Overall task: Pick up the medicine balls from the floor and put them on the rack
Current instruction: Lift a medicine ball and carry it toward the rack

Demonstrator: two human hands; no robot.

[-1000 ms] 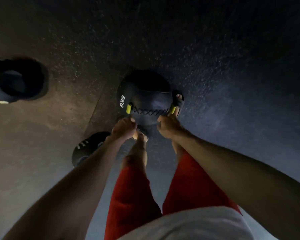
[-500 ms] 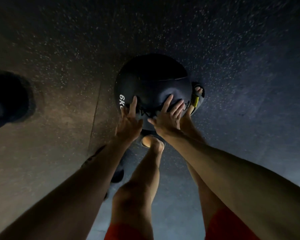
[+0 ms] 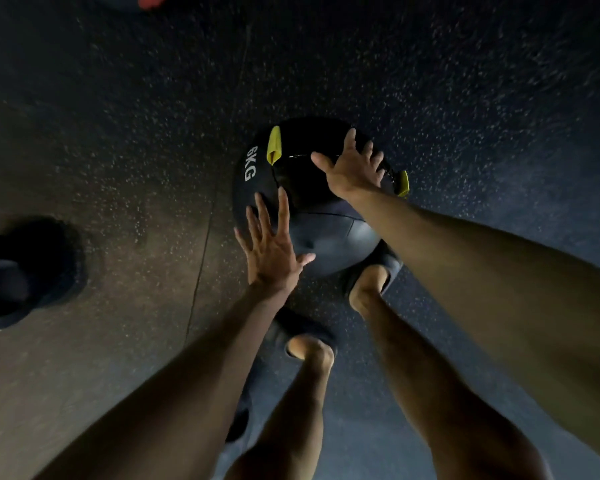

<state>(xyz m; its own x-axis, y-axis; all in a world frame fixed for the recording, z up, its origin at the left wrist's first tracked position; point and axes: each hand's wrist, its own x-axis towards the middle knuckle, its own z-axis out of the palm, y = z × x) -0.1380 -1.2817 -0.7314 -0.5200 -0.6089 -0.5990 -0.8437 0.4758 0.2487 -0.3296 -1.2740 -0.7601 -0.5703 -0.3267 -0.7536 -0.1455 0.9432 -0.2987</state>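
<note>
Two hands bracket the black round medicine ball (image 3: 326, 233) with yellow tabs, down on the dark speckled floor (image 3: 465, 98) just ahead of the feet (image 3: 369, 282). The left hand (image 3: 272, 247) lies flat on its near left flank, the right hand (image 3: 354, 166) on its far right crown; each grip is wide open, fingers straight and splayed, enclosing nothing. With the ball between the palms, lifting likely needs both sliding lower.
</note>
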